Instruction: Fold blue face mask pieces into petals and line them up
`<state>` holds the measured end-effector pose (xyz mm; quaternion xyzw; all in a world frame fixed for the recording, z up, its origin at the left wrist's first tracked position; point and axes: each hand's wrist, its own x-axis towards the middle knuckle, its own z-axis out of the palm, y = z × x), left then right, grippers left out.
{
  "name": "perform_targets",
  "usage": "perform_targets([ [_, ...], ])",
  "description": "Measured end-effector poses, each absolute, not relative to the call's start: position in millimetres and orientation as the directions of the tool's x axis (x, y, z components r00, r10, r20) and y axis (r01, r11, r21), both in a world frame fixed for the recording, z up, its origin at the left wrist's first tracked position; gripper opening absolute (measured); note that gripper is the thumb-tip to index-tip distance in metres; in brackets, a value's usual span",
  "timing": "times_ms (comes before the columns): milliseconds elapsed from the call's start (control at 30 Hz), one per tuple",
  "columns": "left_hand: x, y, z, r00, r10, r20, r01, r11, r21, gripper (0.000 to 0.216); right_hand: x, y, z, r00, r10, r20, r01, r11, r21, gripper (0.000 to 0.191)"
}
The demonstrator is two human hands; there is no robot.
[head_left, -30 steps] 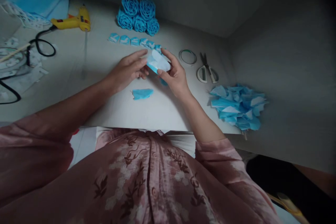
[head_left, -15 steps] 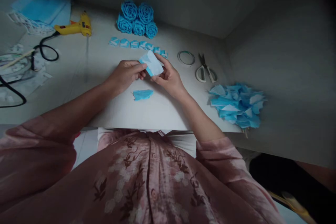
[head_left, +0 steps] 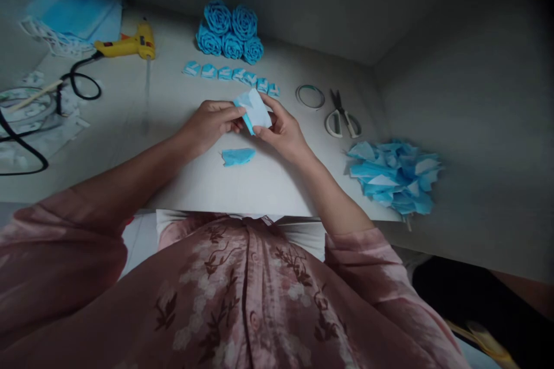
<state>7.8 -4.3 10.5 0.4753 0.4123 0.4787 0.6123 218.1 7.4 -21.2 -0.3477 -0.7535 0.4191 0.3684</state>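
A small folded piece of white and blue mask fabric (head_left: 258, 109) is held up over the table between both hands. My left hand (head_left: 216, 121) pinches its left edge, thumb on top. My right hand (head_left: 283, 130) grips the right side, with the thumb in front and the fingers behind it, partly hidden. Just below the hands a loose blue fabric piece (head_left: 238, 157) lies on the white table (head_left: 208, 187). Beyond them runs a row of several small folded blue pieces (head_left: 225, 73).
Several rolled blue fabric roses (head_left: 231, 31) stand at the back. A yellow glue gun (head_left: 125, 46) with a black cord and stacked blue masks (head_left: 75, 11) sit left. To the right are a wire coil (head_left: 310, 97), scissors (head_left: 341, 118) and a bunch of blue fabric (head_left: 396, 176).
The fabric piece has tilted a little in my fingers, and its blue left edge is now a narrower folded strip. The whole view has shifted slightly.
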Motion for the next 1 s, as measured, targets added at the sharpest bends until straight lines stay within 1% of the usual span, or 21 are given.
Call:
perform_targets([
  [67,6.7,-3.6,14.2,0.2,0.977,-0.07,-0.222,0.115,0.968,0.026,222.4,6.9,-17.2,-0.494,0.822,0.282,0.262,0.45,-0.854,0.081],
  [133,4.8,-2.3,15.6,0.199,0.975,-0.096,-0.237,0.142,0.961,0.026,228.8,7.5,-10.5,-0.48,0.811,0.335,0.338,0.523,-0.782,0.075],
  [200,3.5,-0.9,14.9,0.213,0.97,-0.115,-0.257,0.169,0.952,0.026,235.1,9.5,-4.0,-0.477,0.766,0.431,0.42,0.63,-0.654,0.072],
  [300,4.1,-0.8,13.0,0.248,0.959,-0.135,-0.275,0.203,0.94,0.027,239.1,12.3,0.9,-0.552,0.632,0.544,0.472,0.775,-0.421,0.071],
  [367,6.3,-2.4,13.6,0.25,0.955,-0.157,-0.281,0.226,0.932,0.03,236.7,11.9,0.4,-0.609,0.572,0.549,0.48,0.817,-0.319,0.066],
  [433,9.0,-4.9,15.9,0.234,0.955,-0.184,-0.287,0.248,0.925,0.035,231.4,9.8,-2.1,-0.639,0.556,0.531,0.495,0.826,-0.269,0.057],
  [567,12.8,-9.2,21.1,0.228,0.952,-0.204,-0.291,0.266,0.919,0.038,221.8,7.9,-11.6,-0.633,0.544,0.551,0.501,0.83,-0.244,0.033],
  [633,13.3,-9.6,21.7,0.236,0.951,-0.198,-0.276,0.261,0.925,0.037,220.9,10.0,-17.1,-0.61,0.537,0.583,0.495,0.832,-0.25,0.026],
  [833,12.7,-7.2,16.7,0.158,0.974,-0.161,-0.254,0.198,0.947,0.039,224.3,18.1,-24.8,-0.548,0.568,0.614,0.485,0.814,-0.32,0.028],
  [933,11.9,-6.6,13.4,0.151,0.978,-0.142,-0.259,0.178,0.949,0.034,223.4,17.3,-23.5,-0.534,0.603,0.593,0.482,0.793,-0.372,0.027],
  [1000,11.5,-6.4,11.9,0.159,0.973,-0.168,-0.287,0.209,0.935,0.032,222.3,15.2,-21.7,-0.522,0.639,0.564,0.498,0.766,-0.407,0.026],
])
